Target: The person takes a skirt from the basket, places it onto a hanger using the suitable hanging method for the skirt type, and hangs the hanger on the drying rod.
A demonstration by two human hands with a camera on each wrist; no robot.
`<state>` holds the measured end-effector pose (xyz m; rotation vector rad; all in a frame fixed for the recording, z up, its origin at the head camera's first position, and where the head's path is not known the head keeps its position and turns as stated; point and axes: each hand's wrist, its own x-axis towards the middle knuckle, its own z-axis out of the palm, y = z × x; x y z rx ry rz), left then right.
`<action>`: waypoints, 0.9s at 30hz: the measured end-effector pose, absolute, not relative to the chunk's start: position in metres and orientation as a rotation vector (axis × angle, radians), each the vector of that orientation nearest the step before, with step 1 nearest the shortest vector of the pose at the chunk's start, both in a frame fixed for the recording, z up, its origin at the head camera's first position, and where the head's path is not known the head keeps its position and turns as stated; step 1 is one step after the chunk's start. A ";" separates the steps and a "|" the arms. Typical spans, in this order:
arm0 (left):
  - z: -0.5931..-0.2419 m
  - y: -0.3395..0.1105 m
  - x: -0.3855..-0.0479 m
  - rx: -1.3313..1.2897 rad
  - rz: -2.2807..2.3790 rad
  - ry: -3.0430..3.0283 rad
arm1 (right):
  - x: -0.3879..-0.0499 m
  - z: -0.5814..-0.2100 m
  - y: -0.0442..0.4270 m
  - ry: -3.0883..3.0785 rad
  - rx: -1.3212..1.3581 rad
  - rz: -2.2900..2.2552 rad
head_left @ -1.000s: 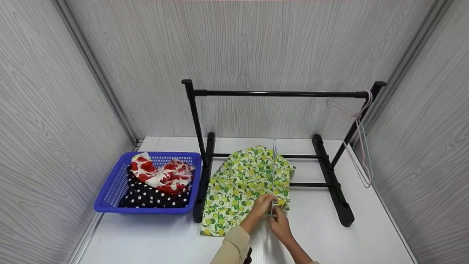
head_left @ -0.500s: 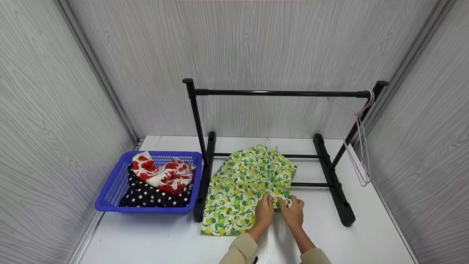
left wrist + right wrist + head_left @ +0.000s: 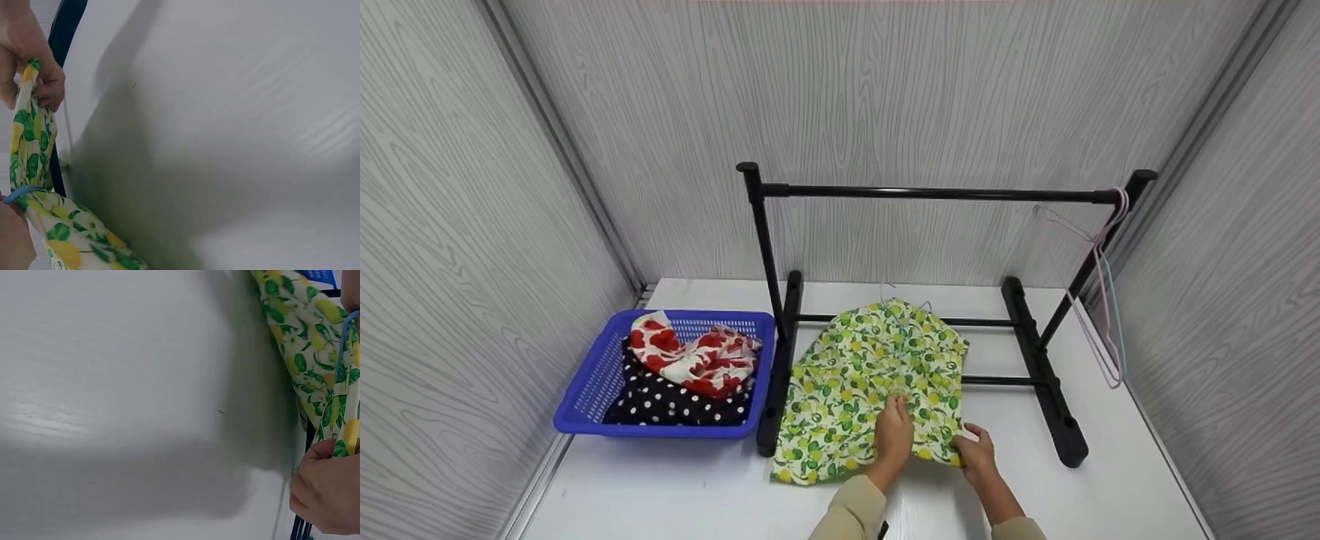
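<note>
A lemon-print garment lies spread over the rack's base, with a thin blue hanger faintly visible on its upper part. My left hand is over the cloth, thumb and fingers together. In the left wrist view that hand pinches the blue hanger against the fabric; its fingertips are partly cut off. My right hand holds the garment's lower right corner, slightly raised. The right wrist view has the right hand pinching the cloth edge, the hanger above it.
On the left, a blue basket holds a red-and-white cloth and a black polka-dot cloth. The black rack spans the middle, with pink and blue hangers hanging at its right end. White table surface lies in front.
My right hand has moved right and down, drawing out the garment's lower right corner. My left hand has shifted slightly. The hanger, edge-on before, now shows flatter against the cloth.
</note>
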<state>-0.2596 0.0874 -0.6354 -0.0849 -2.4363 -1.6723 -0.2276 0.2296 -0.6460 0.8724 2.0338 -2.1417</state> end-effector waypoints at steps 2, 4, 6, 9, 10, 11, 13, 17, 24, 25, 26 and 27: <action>-0.636 0.086 -0.262 -0.042 -1.615 -2.411 | -0.227 -0.651 0.236 1.986 0.892 -2.128; -0.636 0.082 -0.263 -0.009 -1.560 -2.394 | -0.228 -0.656 0.241 1.952 0.906 -2.075; -0.636 0.079 -0.264 0.001 -1.507 -2.409 | -0.231 -0.660 0.244 1.952 0.894 -1.996; -0.636 0.077 -0.265 -0.044 -1.457 -2.439 | -0.240 -0.663 0.243 1.962 0.856 -1.912; -0.636 0.076 -0.265 -0.071 -1.444 -2.448 | -0.243 -0.662 0.241 1.954 0.846 -1.910; -0.636 0.076 -0.265 -0.095 -1.446 -2.453 | -0.245 -0.662 0.239 1.937 0.843 -1.933; -0.635 0.075 -0.264 -0.135 -1.469 -2.444 | -0.250 -0.660 0.234 1.898 0.865 -1.994; -0.633 0.073 -0.260 -0.165 -1.546 -2.430 | -0.256 -0.655 0.222 1.891 0.973 -2.050; -0.627 0.069 -0.260 -0.070 -1.472 -2.430 | -0.264 -0.644 0.214 1.963 0.945 -2.037; -0.626 0.068 -0.261 -0.036 -1.475 -2.423 | -0.264 -0.643 0.214 1.962 0.929 -2.053; -0.626 0.068 -0.262 -0.003 -1.488 -2.411 | -0.265 -0.642 0.214 1.951 0.927 -2.067; -0.625 0.067 -0.263 0.025 -1.499 -2.401 | -0.265 -0.641 0.215 1.940 0.917 -2.080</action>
